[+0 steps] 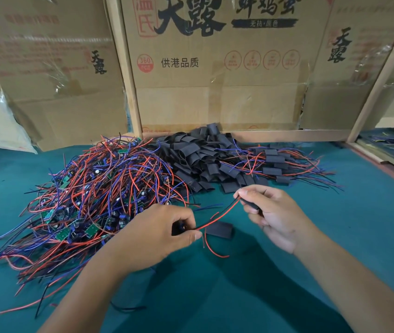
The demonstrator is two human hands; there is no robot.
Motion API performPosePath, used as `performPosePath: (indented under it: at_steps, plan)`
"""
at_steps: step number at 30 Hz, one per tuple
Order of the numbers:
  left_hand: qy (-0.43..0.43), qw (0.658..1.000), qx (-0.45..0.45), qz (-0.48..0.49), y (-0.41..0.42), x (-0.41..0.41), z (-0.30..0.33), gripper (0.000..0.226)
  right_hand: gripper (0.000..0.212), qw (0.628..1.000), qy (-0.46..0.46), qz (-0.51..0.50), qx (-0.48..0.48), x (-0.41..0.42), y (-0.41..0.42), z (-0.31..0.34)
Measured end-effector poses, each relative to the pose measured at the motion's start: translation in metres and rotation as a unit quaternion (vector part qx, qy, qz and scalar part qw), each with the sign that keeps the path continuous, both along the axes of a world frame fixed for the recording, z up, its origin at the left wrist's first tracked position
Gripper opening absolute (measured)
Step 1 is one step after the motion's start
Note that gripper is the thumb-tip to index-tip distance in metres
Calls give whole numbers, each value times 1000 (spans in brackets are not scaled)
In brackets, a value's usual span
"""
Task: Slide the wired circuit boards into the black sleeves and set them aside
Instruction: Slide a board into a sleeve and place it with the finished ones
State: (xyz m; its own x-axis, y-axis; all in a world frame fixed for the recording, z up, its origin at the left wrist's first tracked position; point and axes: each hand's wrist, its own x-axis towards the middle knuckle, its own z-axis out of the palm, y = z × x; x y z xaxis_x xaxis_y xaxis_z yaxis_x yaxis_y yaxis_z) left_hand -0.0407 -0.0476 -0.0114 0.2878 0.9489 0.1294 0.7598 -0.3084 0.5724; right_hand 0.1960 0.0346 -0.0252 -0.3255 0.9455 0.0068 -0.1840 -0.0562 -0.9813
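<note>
A small dark circuit board (179, 228) is gripped in the curled fingers of the left hand (164, 233), near the middle of the view, and is mostly hidden by them. From it, red and black wires (217, 216) are stretched toward 2 o'clock, where their far end is pinched between thumb and forefinger of the right hand (267, 212). A black sleeve (253, 205) is also held in the right hand's curled fingers, just below the pinched wire tips; whether the wires have entered it cannot be told. A loose red wire end (211, 247) hangs down at 6 o'clock of the stretched wires. One flat black sleeve piece (220, 230) is seen lying on the green desk (335, 236) between the two hands. At 10 o'clock of the left hand, a large tangled heap of wired boards (90, 195) is spread, with red, blue and black leads and small green boards showing. At 12 o'clock, a pile of empty sleeves (198, 157) is heaped against the back. At 1 o'clock of the right hand, finished sleeved boards (277, 164) are laid with their leads fanned out. Behind everything, printed cardboard boxes (215, 68) are stood upright between wooden posts (125, 68).
</note>
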Motion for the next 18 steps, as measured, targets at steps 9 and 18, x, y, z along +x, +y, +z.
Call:
performPosePath:
  at_steps: [9, 18]
  plan:
    - [-272, 960, -55, 19, -2, 43, -10, 25, 19, 997, -37, 27, 58, -27, -26, -7]
    - [-355, 929, -33, 98, 5, 38, -18, 28, 29, 998, -51, -16, 35, -21, -21, -7]
